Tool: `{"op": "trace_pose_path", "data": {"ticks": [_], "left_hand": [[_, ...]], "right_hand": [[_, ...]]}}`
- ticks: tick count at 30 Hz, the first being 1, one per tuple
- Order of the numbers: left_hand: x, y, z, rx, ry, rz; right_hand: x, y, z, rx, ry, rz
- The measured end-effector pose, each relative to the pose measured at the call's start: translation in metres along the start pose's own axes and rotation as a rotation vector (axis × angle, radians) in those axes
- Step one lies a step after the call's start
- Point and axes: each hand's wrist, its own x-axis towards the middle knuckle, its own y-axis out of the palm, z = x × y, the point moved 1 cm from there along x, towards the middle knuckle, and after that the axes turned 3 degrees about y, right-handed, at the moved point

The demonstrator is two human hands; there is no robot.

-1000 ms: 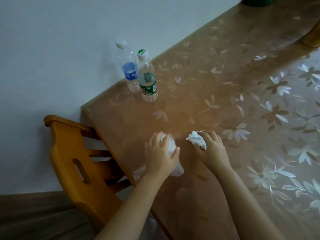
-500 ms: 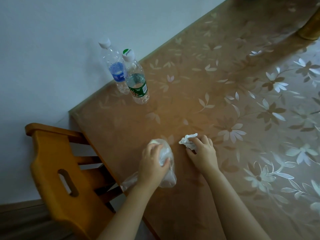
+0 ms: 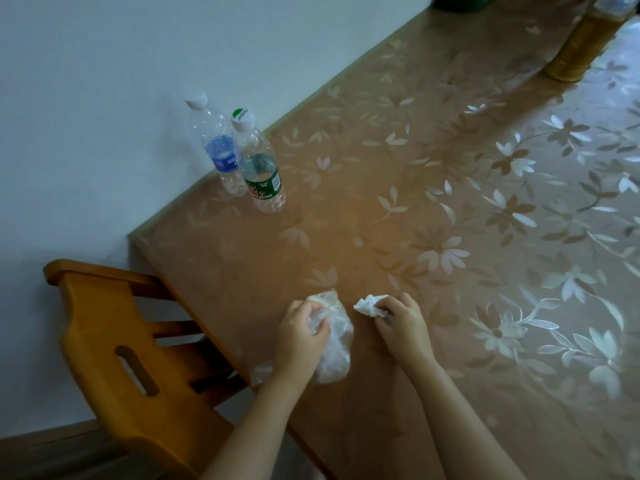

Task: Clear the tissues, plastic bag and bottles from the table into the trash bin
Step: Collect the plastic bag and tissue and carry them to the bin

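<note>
My left hand (image 3: 300, 332) grips a crumpled clear plastic bag (image 3: 334, 344) that rests on the table near its left edge. A bit to the right, my right hand (image 3: 401, 325) pinches a crumpled white tissue (image 3: 369, 304), which sticks out past the fingers just above the tabletop. Two empty clear bottles stand upright side by side at the table's far left corner by the wall: one with a blue label (image 3: 219, 147) and one with a green label (image 3: 261, 168). No trash bin is in view.
The table (image 3: 450, 209) has a brown floral cover and runs along a white wall. An orange wooden chair (image 3: 131, 362) stands against the table's left edge. A yellowish container (image 3: 581, 46) and a dark green object (image 3: 460, 1) sit at the far end.
Both hands have drawn slightly toward me along the table. The left hand has closed tighter into the plastic bag; the right hand keeps the tissue pinched.
</note>
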Motion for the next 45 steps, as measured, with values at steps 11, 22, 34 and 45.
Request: {"op": "trace_pose_path", "data": {"ticks": [11,22,34,45], "left_hand": [[-0.064,-0.035,-0.039,-0.153,0.261,0.1],[-0.153,-0.039,-0.088,-0.344,0.546,0.247],[-0.284,0.062,-0.207,-0.419,0.743,0.528],[-0.447,0.211,-0.338,-0.535,0.701,0.716]], "right_hand": [[-0.105,-0.058,0.029,0.177,0.04,-0.287],[-0.238,-0.133,0.029,0.239,0.126,-0.604],[-0.358,-0.258,-0.078,0.22,0.221,-0.966],[-0.481,-0.407,-0.23,0.245,0.356,-1.104]]}}
